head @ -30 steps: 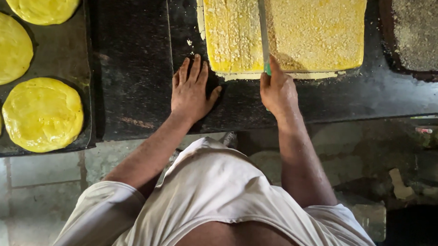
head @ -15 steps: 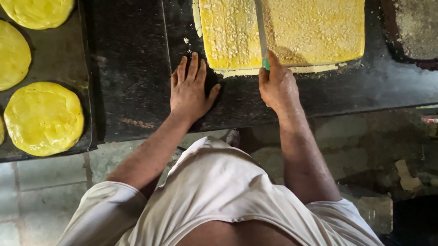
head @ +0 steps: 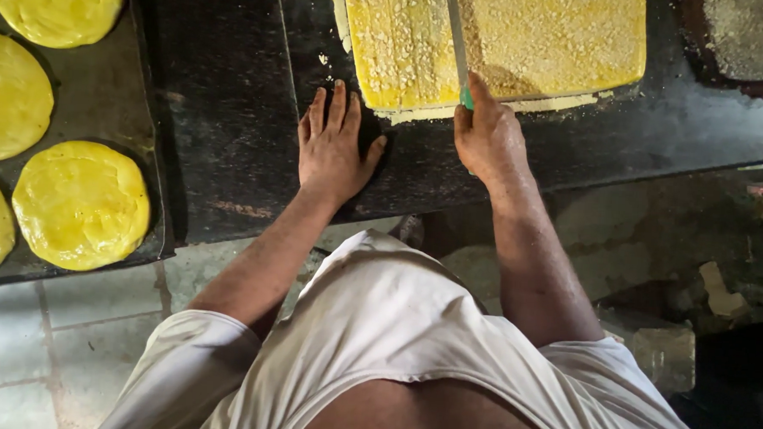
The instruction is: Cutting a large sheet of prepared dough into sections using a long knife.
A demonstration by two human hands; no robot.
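Yellow crumb-topped slab (head: 497,41) on a dark tray (head: 400,169), being cut with a green-handled knife (head: 460,48).

The slab lies at the top centre of the head view, on the tray that rests on the dark bench (head: 225,107); a pale trimmed edge runs along its near side. The right hand (head: 488,138) is closed around the knife's green handle, index finger extended along it, while the blade runs away from the person across the slab, with a narrower part of the slab to the blade's left and a wider part to its right. The left hand (head: 335,145) lies flat with fingers spread on the tray, just beside the slab's near-left corner and holding nothing. Round yellow dough discs (head: 79,204) sit on a second tray (head: 106,112) at far left, well apart from both hands. A pan of greyish crumbs (head: 747,41) occupies the top right corner.
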